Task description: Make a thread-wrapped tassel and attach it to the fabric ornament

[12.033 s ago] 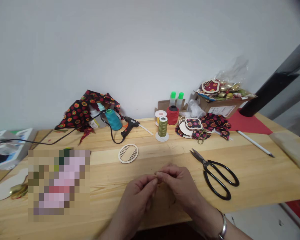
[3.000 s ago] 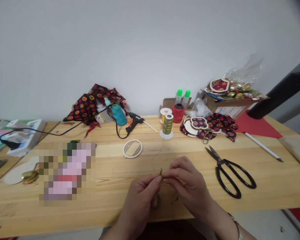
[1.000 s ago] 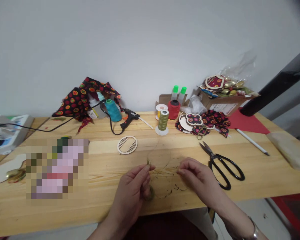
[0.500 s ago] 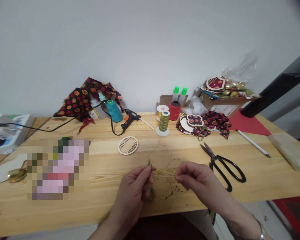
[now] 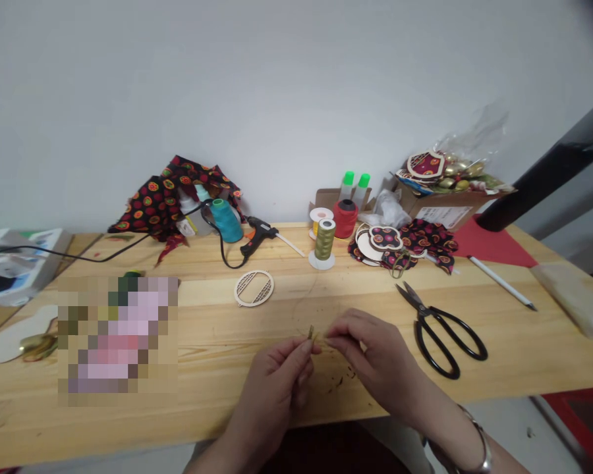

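Thread [image 5: 311,332], left hand [image 5: 281,376] pinching, right hand [image 5: 373,352] beside

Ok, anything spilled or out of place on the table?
Dark specks lie scattered on the table near the right hand, messy against pale wood; scraps or marks, I can't tell. Nothing else stands out.

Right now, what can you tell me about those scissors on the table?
The scissors have dark, metal-looking blades joined at a pivot and large, glossy black loop handles. They lie flat on the wooden table, slightly open, tips pointing away from the person and leftward. They sit to the right of the right hand, which isn't touching them.
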A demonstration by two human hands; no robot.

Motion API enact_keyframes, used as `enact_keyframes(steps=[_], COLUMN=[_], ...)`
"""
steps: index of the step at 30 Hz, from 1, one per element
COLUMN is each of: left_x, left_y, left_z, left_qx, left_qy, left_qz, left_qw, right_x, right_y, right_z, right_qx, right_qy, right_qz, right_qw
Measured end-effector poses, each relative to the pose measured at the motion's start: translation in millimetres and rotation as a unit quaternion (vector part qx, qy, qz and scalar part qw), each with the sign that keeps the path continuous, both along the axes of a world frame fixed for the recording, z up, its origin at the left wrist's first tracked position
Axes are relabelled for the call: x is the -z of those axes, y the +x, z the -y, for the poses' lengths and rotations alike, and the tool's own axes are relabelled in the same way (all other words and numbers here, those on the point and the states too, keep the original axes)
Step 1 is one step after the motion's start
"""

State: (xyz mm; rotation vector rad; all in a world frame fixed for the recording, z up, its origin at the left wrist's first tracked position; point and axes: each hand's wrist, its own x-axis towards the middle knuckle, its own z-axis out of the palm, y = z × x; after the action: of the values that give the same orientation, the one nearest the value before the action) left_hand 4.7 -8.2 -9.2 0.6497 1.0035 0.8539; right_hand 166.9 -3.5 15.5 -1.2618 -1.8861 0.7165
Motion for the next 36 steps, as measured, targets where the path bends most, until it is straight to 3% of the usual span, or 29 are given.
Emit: enact_keyframes(steps=[5, 8, 13, 19, 28, 32, 36], left_x=[-3.5, -4.1, -3.6, -4.7, -2.1, -3.4, -3.9], left_y=[1, 0, -1, -1, -1, -1, -1], left_z=[-4, -6, -7, -7, -8, -6, -7], left_qx=[-0.043, -0.06, -0.069, -0.073, -0.062, -0.057, -0.051], left_qy=[-0.026, -0.034, -0.036, -0.038, -0.037, -0.022, 0.0], left_qz=[0.026, 0.044, 0.063, 0.061, 0.057, 0.031, -0.01], left_qw=[0.998, 0.997, 0.995, 0.995, 0.996, 0.998, 0.999], right_x=[11.0, 16.5, 19.6, 20.4, 23.9, 11.6, -19.7], right_y=[9, 11, 4, -3, -9, -4, 6], right_z=[-8, -7, 0, 2, 2, 6, 16], right_qx=[0.148, 0.177, 0.113, 0.087, 0.072, 0.034, -0.099], right_qy=[-0.051, -0.084, -0.135, -0.203, -0.176, -0.139, -0.121], right_qz=[-0.079, -0.107, -0.112, -0.14, -0.143, -0.103, -0.017], right_qw=[0.985, 0.975, 0.978, 0.965, 0.971, 0.984, 0.988])
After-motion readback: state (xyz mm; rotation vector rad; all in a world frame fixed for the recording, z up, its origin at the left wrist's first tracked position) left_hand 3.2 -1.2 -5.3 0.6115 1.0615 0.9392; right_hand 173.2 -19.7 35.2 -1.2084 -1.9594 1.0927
